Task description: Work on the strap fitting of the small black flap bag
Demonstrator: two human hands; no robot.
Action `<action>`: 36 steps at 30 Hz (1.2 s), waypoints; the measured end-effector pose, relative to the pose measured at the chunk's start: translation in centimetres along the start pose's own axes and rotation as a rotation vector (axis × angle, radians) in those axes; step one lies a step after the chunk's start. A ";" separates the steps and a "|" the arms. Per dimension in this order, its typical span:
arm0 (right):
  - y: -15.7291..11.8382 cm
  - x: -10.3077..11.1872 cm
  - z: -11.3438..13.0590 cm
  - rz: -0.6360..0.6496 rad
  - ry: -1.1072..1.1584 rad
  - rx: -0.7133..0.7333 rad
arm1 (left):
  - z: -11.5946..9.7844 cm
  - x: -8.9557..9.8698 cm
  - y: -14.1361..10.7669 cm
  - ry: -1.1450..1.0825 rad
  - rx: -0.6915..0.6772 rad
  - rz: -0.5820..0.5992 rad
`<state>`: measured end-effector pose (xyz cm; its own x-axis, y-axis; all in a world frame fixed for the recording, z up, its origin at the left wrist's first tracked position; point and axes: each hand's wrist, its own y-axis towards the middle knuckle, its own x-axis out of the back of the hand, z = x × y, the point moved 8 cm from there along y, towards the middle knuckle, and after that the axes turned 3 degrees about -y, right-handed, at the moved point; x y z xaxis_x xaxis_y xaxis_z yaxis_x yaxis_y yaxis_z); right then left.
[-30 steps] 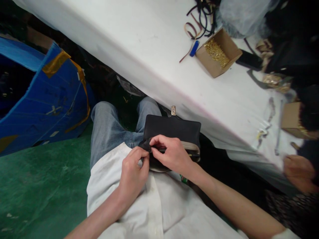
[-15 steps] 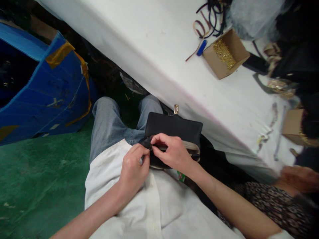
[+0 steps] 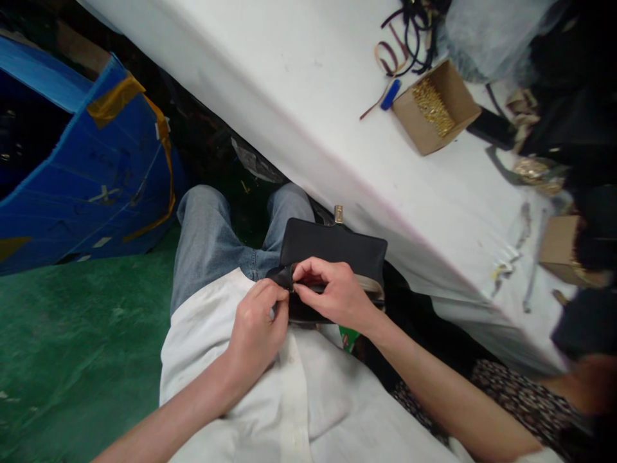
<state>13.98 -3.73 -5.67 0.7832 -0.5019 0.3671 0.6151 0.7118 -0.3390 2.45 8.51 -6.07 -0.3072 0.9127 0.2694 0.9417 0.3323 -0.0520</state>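
Observation:
A small black handbag (image 3: 332, 245) rests on my lap with its flap folded back and a metal clasp (image 3: 339, 214) at the flap's far edge. My left hand (image 3: 260, 318) pinches the bag at its left side, near a small dark tab (image 3: 280, 276). Close against those fingertips, my right hand (image 3: 335, 292) also pinches the bag's side edge, lying across its opening. Whatever small part lies between the fingertips is too small to make out. A beige inner edge shows beyond my right hand.
A white-covered table (image 3: 308, 109) runs diagonally ahead. On it stand an open cardboard box (image 3: 436, 109) of gold-coloured pieces, a blue object (image 3: 390, 94) and dark straps (image 3: 409, 38). A blue bin (image 3: 110, 167) stands left. Another person's patterned sleeve (image 3: 525, 399) is at lower right.
My hands keep their pinch at the bag's side with hardly any movement. The view has shifted slightly. At the right, the other person's arm has moved, and a dark item now shows near its hand.

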 end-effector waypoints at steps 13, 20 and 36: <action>-0.7 0.0 0.5 -0.047 -0.084 0.065 | -0.1 0.0 -0.3 0.006 -0.022 -0.005; -0.5 0.1 0.3 -0.023 -0.077 0.053 | -0.2 0.0 0.1 0.009 -0.012 -0.005; -0.6 0.1 0.9 0.007 -0.257 0.222 | 0.6 0.1 0.1 -0.028 0.093 -0.043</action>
<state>13.60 -3.75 -4.65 0.7215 -0.3760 0.5814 0.5527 0.8186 -0.1564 2.40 8.73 -6.62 -0.3519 0.9030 0.2464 0.9112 0.3907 -0.1305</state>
